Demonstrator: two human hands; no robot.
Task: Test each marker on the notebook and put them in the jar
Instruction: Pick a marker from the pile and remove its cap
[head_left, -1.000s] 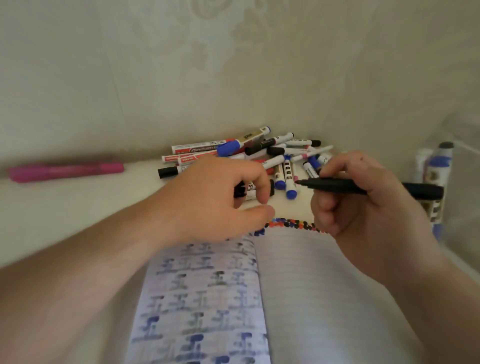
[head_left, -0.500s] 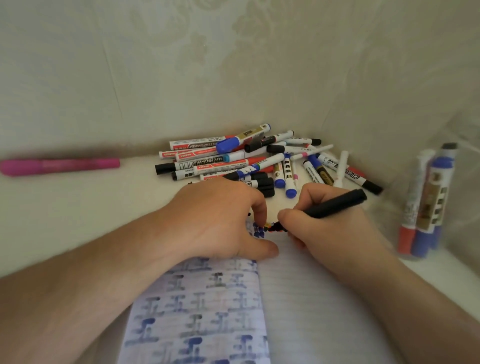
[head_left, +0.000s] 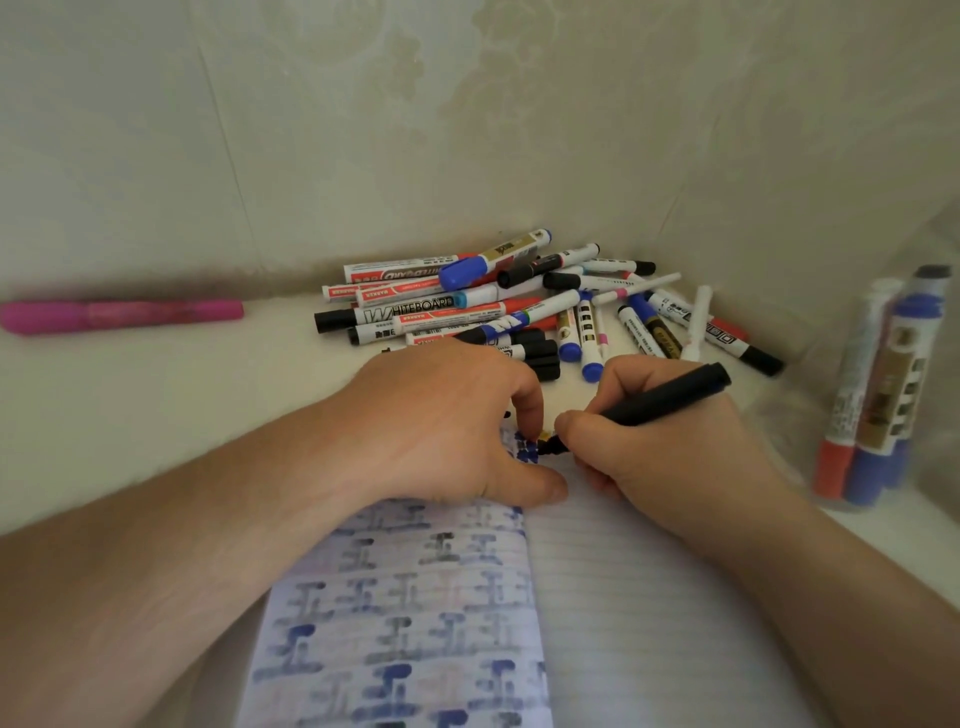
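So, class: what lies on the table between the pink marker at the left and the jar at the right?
In the head view, the heap of markers lies between the pink marker and the jar, against the wall.

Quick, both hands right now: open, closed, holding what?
Left hand: fingers curled, resting on the notebook; whether it holds anything cannot be told.
Right hand: grips the black marker, tip on the page.

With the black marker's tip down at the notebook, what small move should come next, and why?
Probably a short test stroke: the right hand holds the black marker, tip at the top of the notebook, which the left hand steadies.
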